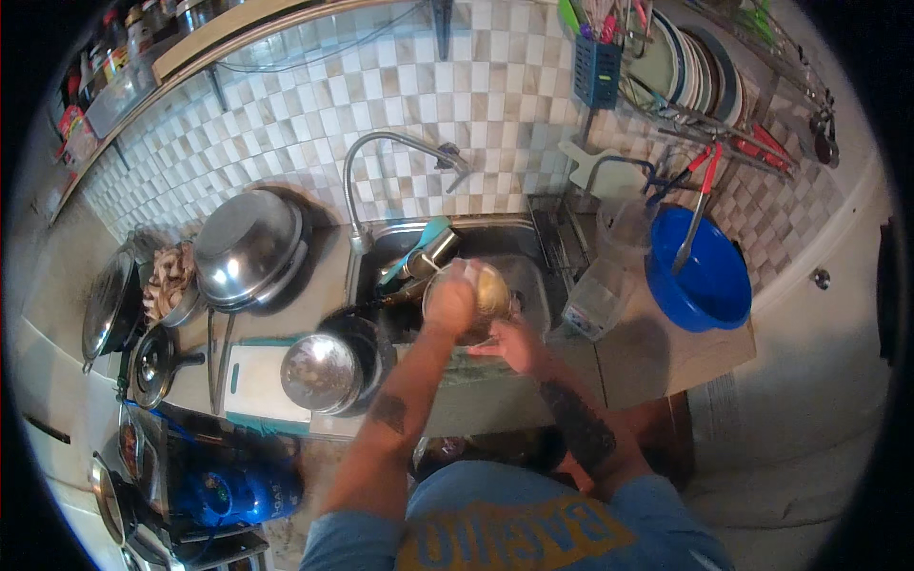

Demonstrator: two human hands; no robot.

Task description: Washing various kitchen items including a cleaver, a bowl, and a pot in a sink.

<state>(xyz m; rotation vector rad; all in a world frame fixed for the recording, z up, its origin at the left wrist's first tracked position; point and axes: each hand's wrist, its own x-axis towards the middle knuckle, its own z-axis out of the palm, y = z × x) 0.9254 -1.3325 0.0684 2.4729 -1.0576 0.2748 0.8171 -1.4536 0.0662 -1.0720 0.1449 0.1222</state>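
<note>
Over the steel sink (500, 227) is a round, shiny bowl (494, 291) with a yellowish patch inside. My right hand (515, 345) grips it from its near right side, fingers partly hidden below. My left hand (451, 303) reaches across the bowl's left part, blurred. Something whitish shows at its fingertips, and whether it holds anything is unclear. A clear plastic container (532, 278) lies in the sink behind and right of the bowl. To the left in the sink are a turquoise utensil (434, 230) and a steel cup (443, 244).
A gooseneck faucet (350, 185) arches over the sink. Left stand a steel pot (321, 371), cutting board (260, 378) and upturned large basin (246, 246). On the right are clear containers (596, 300) and a blue basin (714, 285) with red-handled tongs (700, 207). A dish rack (714, 114) hangs above.
</note>
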